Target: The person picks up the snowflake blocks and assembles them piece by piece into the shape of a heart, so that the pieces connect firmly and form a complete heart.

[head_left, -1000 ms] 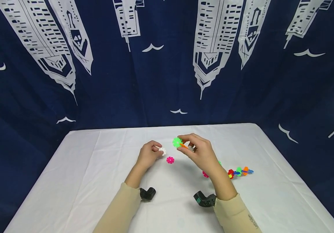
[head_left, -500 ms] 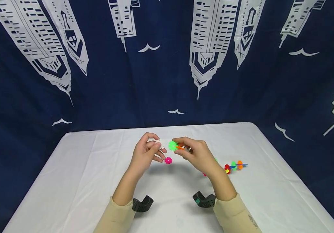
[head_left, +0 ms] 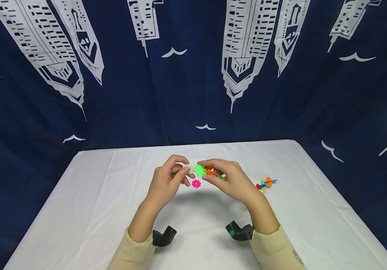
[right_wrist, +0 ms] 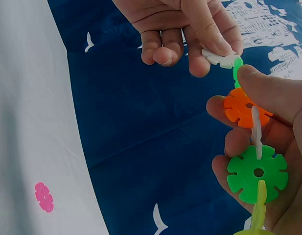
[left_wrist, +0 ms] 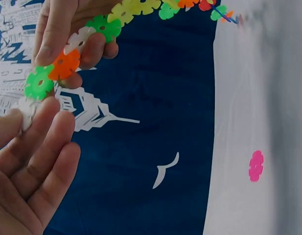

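Note:
My left hand (head_left: pixel 166 183) pinches a white notched interlocking disc (right_wrist: pixel 220 59) between thumb and fingers, its other fingers loosely spread. My right hand (head_left: pixel 236 183) holds a chain of such discs near its end, at the light green end disc (left_wrist: pixel 39 82) and the orange disc (right_wrist: pixel 239 107). The white disc's edge meets the green end disc's edge. Past the orange one, the chain runs on through a white disc (left_wrist: pixel 80 40), a darker green disc (right_wrist: pixel 258 174) and yellow discs (left_wrist: pixel 141 6). The right hand and wrist hide part of the chain in the head view.
A single pink disc (head_left: pixel 196 183) lies on the white tablecloth (head_left: pixel 88 210) below the hands. Beyond the right forearm shows the chain's far part (head_left: pixel 268 182), with red, blue and orange pieces. A dark blue printed curtain (head_left: pixel 180 93) hangs behind the table.
My left hand has lifted the white disc and brought it against the green end disc. The right hand has shifted slightly left, and the chain's far part has swung left and up in view.

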Demonstrator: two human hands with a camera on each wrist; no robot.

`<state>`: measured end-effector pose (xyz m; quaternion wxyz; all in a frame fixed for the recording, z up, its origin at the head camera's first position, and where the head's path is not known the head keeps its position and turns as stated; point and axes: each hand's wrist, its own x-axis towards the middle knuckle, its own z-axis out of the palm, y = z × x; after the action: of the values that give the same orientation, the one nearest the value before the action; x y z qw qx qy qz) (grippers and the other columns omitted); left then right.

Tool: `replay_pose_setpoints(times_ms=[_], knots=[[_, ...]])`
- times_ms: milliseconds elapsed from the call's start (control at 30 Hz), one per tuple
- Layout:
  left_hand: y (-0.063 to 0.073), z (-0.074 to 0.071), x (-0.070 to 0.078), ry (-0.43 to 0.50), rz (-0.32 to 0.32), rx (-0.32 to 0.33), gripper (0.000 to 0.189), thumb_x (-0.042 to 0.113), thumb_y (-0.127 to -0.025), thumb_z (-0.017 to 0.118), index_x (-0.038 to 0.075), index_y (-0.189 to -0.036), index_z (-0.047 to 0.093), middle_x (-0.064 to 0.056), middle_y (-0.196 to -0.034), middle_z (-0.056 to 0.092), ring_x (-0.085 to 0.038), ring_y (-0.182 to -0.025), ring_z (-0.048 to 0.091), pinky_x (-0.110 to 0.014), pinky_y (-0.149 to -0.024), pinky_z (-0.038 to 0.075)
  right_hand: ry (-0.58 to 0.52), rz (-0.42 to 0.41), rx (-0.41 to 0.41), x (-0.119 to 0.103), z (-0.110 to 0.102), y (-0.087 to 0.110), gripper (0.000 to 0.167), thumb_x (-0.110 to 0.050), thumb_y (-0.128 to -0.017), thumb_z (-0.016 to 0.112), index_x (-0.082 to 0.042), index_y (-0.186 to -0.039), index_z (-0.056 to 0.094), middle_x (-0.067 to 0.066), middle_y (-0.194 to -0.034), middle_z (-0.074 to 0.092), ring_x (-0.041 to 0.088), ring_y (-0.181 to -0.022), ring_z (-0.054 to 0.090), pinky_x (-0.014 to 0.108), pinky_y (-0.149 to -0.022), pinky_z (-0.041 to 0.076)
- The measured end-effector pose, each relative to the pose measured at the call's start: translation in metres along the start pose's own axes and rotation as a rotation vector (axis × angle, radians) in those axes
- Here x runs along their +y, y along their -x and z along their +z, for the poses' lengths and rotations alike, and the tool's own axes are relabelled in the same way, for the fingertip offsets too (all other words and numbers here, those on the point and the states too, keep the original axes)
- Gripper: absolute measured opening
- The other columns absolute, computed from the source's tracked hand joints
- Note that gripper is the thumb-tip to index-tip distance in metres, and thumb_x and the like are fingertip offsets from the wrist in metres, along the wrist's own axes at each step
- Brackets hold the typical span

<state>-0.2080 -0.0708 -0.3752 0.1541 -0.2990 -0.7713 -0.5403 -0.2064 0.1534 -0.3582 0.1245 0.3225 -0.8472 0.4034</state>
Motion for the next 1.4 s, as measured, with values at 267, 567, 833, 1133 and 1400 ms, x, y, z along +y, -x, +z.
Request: replay_pose_setpoints(times_ms=[267,567,833,1133,1400], knots=[[0.001,-0.002,0.003,-0.078,0.086,-0.014,0.01,0.009,-0.096,0.066,0.009,-0.105,0.061,-0.005,-0.082,0.077,-0.008,-0.06,0.068,-0.022,-0.057,0.052,-0.018,-0.045,-0.021,-0.001,0.0,0.002,0.031,-0.018,-0.09,0.075,-0.018,-0.121,0.071,-0.005,-0.108,0.074,0.005,-0.071,0.055,0.021,-0.066,0.05],[0.002,0.0,0.004,-0.114,0.249,0.021,0.015,-0.001,-0.089,0.07,0.004,-0.101,0.063,-0.009,-0.083,0.076,-0.007,-0.056,0.067,-0.015,-0.055,0.053,-0.034,-0.05,-0.038,-0.009,-0.001,0.001,0.033,-0.009,-0.085,0.078,-0.016,-0.116,0.072,-0.005,-0.105,0.075,0.006,-0.073,0.057,0.022,-0.068,0.053],[0.0,0.004,0.005,-0.047,0.261,0.021,0.013,-0.003,-0.087,0.071,0.002,-0.098,0.066,-0.01,-0.076,0.075,-0.008,-0.053,0.065,-0.014,-0.047,0.043,-0.051,-0.069,-0.051,-0.008,-0.003,0.001,0.029,-0.009,-0.086,0.077,-0.014,-0.115,0.072,-0.004,-0.101,0.074,0.006,-0.075,0.057,0.022,-0.069,0.052],[0.003,0.01,0.001,0.046,0.172,0.012,0.011,0.0,-0.091,0.069,0.002,-0.101,0.065,-0.01,-0.075,0.075,-0.009,-0.051,0.065,-0.019,-0.052,0.05,-0.059,-0.039,-0.101,-0.007,-0.007,0.002,0.027,-0.013,-0.09,0.074,-0.016,-0.116,0.071,-0.006,-0.104,0.073,0.007,-0.078,0.058,0.022,-0.072,0.053],[0.002,0.013,0.001,0.093,0.09,0.038,0.013,0.004,-0.094,0.067,0.003,-0.106,0.062,-0.012,-0.078,0.076,-0.012,-0.05,0.065,-0.021,-0.047,0.047,-0.094,0.022,-0.086,-0.003,-0.003,0.002,0.024,-0.02,-0.095,0.07,-0.02,-0.119,0.07,-0.006,-0.11,0.073,0.008,-0.087,0.063,0.025,-0.078,0.055]])
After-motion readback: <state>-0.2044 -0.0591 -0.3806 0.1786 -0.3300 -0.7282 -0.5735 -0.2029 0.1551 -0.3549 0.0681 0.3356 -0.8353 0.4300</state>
